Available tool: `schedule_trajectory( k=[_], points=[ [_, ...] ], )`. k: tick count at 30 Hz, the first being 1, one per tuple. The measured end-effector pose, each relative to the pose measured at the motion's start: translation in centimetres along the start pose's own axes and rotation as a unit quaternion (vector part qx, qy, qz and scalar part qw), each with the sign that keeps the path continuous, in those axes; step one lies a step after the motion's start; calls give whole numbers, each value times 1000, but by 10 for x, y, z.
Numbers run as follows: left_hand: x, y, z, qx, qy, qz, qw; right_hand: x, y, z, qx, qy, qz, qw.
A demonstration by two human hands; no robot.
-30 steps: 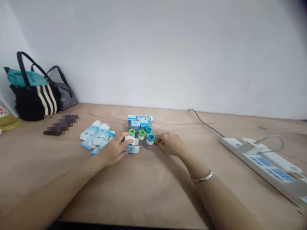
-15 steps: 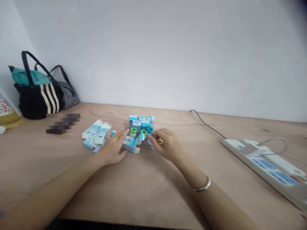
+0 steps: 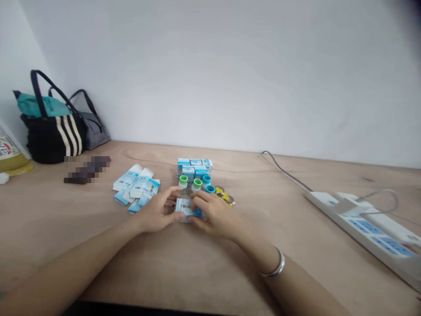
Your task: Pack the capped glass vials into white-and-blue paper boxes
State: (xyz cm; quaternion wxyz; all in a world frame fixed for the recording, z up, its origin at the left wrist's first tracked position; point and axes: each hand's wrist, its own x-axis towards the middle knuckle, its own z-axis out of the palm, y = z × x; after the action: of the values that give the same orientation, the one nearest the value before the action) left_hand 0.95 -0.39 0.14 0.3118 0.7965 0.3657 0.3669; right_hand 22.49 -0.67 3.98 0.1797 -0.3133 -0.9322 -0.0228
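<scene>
Between my hands lies a small blue-and-white carton. My left hand grips its left end, thumb at the near edge and fingers curled behind. My right hand has its fingers closed over the right end, hiding that part. Just beyond stand small clear bottles with green tops and blue tops. Yellow-and-silver pieces rest beside my right hand. Flattened blue-and-white cartons are piled left of my left hand.
Several upright small boxes stand in rows behind the bottles. A white power strip with a cord lies at the right. Dark bags, a pixelated dark object and a bottle of yellow liquid are at the left.
My right hand has moved left and nearer, from the bottles onto the carton's right end. The carton has shifted right and nearer, and my left hand has closed on it. The yellow-and-silver pieces are uncovered.
</scene>
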Motion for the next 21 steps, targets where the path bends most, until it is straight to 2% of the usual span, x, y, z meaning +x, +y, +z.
schedule_trajectory(
  k=[4, 8, 12, 16, 21],
  points=[
    [4, -5, 1, -61, 30, -59, 996, -1, 7, 5, 48, -7, 11, 999],
    [3, -7, 2, -22, 20, -63, 998, -2, 12, 10, 95, 8, 4, 995],
    [-2, -7, 0, 99, 36, -10, 994, -5, 17, 13, 121, 20, 6, 992],
    [-3, -1, -4, 211, 41, 61, 975, -7, 17, 16, 115, 23, 18, 993],
    [-3, 3, -8, 248, -4, 123, 961, -8, 9, 17, 73, 28, 21, 997]
  ],
)
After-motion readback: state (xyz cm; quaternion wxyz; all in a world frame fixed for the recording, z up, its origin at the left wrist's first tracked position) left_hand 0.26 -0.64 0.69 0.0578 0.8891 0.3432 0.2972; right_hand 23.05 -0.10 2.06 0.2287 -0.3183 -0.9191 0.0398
